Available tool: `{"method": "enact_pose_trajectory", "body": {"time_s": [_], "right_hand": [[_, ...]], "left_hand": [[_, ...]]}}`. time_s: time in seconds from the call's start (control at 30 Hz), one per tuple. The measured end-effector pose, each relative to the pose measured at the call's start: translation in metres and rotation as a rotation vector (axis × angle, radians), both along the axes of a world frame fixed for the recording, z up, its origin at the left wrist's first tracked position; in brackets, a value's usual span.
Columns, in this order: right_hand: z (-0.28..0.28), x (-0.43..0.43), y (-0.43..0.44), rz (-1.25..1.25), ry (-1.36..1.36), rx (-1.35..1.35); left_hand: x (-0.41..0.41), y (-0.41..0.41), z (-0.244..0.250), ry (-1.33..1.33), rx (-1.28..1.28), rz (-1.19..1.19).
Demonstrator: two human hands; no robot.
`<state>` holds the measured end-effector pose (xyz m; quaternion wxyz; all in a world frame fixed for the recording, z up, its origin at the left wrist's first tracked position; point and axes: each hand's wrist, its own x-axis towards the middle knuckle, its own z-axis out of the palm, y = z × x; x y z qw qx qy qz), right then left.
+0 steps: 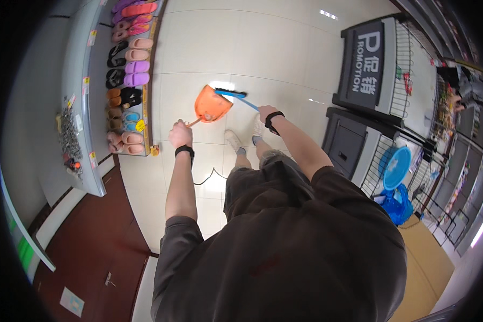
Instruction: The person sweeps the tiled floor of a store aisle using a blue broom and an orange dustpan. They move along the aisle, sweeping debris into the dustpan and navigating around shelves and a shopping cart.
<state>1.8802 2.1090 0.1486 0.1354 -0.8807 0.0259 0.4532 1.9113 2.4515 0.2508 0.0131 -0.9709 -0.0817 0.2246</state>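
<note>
My left hand (pixel 181 134) grips the handle of an orange dustpan (pixel 210 101), whose pan is at floor level ahead of my feet. A little debris seems to lie in the pan near the handle, too small to make out. In my right hand (pixel 269 114) is the blue handle of a broom (pixel 230 93) with dark bristles. The broom head reaches over the dustpan's right-hand edge; whether it touches the pan I cannot tell. Both handles are partly hidden by my fingers. Pale glossy floor tiles (pixel 203 44) spread around the tools.
Left stands a shelf (pixel 149 120) with rows of slippers and clogs (pixel 137 72). Grey promotion bins (pixel 362 60) with wire baskets line the right, one holding a blue basin (pixel 397 168). A dark red door (pixel 100 237) is lower left. Another person (pixel 473 90) is at far right.
</note>
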Motion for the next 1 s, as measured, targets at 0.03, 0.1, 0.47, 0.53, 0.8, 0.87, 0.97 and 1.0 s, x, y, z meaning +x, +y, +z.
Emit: {"method": "enact_pose_trajectory", "body": {"time_s": [0.03, 0.1, 0.47, 0.53, 0.8, 0.87, 0.97, 1.0], "right_hand": [[0.002, -0.002, -0.006, -0.015, -0.013, 0.033], [0.015, -0.015, -0.031, -0.028, -0.196, 0.181], [0.117, -0.035, -0.154, -0.06, -0.074, -0.017], [0.119, -0.025, -0.163, -0.093, -0.08, -0.051], [0.05, 0.04, -0.178, -0.114, -0.155, -0.022], [0.03, 0.059, -0.165, -0.299, -0.112, -0.041], [0.019, 0.093, -0.139, -0.207, 0.047, 0.017], [0.019, 0.099, -0.128, -0.366, 0.046, 0.009]], "left_hand": [[-0.001, 0.0, 0.001, -0.007, 0.028, 0.006], [-0.003, -0.002, 0.001, -0.003, 0.042, 0.006], [-0.058, 0.017, 0.02, 0.208, 0.023, 0.193], [-0.066, 0.023, 0.029, 0.145, 0.013, 0.204], [-0.057, 0.038, 0.06, 0.041, 0.057, 0.339], [-0.057, 0.039, 0.065, 0.006, 0.039, 0.37], [-0.049, 0.053, 0.066, -0.041, 0.044, 0.423], [-0.043, 0.06, 0.064, -0.055, 0.039, 0.447]]}}
